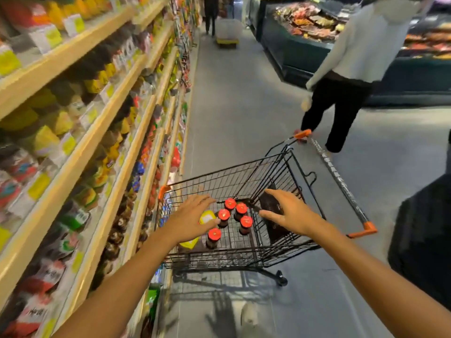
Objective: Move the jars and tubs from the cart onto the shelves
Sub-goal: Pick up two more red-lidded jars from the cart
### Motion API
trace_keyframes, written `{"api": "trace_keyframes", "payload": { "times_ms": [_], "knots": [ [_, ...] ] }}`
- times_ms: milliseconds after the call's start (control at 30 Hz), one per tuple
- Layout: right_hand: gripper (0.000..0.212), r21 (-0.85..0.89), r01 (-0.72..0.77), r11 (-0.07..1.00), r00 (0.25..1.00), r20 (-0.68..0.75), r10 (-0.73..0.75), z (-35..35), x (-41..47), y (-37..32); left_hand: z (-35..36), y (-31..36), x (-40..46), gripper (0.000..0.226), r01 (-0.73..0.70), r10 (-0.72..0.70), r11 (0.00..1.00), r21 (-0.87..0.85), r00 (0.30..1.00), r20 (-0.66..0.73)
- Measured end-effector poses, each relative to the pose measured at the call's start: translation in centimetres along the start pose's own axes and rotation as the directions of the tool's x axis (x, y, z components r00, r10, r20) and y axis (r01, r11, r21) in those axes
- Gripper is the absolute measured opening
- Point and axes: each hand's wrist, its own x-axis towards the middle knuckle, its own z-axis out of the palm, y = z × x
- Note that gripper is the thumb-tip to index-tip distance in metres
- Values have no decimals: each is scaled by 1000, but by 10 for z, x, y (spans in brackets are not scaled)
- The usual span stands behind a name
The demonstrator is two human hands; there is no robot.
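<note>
My left hand (192, 217) and right hand (290, 212) hover spread-fingered, pinching nothing, over the black wire shopping cart (246, 258). Inside stand five dark glass jars with red lids (224, 214) beside a yellow-lidded tub (207, 217). Stocked wooden shelves (92, 142) run along my left.

Black wire cart (244, 181), orange corner caps and handle ends. Five dark jars (240, 224) inside, red lids. Yellow-lidded tub (207, 217) at 9 o'clock of jars. Dark brown pack (272, 211) at 3 o'clock. Pale wood shelves (80, 147), yellow price tags, mixed yellow/red/green packs, blurred. Grey floor (244, 106). Bystander (353, 69) at 1 o'clock: white top, black trousers.
</note>
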Motion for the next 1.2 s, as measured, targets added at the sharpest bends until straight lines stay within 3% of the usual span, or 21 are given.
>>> {"api": "trace_keyframes", "payload": {
  "times_ms": [200, 333, 533, 733, 867, 1033, 1200],
  "knots": [
    [88, 105, -51, 993, 996, 84, 42, 25, 71, 66, 34, -15, 82, 110, 66, -61, 997, -40, 992, 110],
    [91, 205, -87, 975, 985, 167, 53, 49, 123, 107, 58, -25, 133, 88, 117, -111, 993, -25, 980, 164],
    [115, 321, -200, 926, 947, 305, 99, 101, 179, 151, 102, -56, 184, 75, 193, -166, 977, -93, 957, 237],
    [104, 352, -327, 877, 895, 415, 167, 164, 216, 181, 151, -104, 214, 62, 228, -171, 957, -181, 943, 285],
    [94, 361, -393, 845, 859, 473, 197, 221, 238, 200, 181, -132, 233, 75, 271, -189, 947, -174, 905, 381],
    [102, 394, -513, 763, 798, 547, 253, 290, 259, 220, 220, -161, 251, 69, 191, -107, 962, -194, 921, 375],
    [109, 381, -534, 755, 800, 517, 304, 348, 281, 237, 259, -191, 259, 78, 193, -97, 957, -217, 916, 389]
  ]
}}
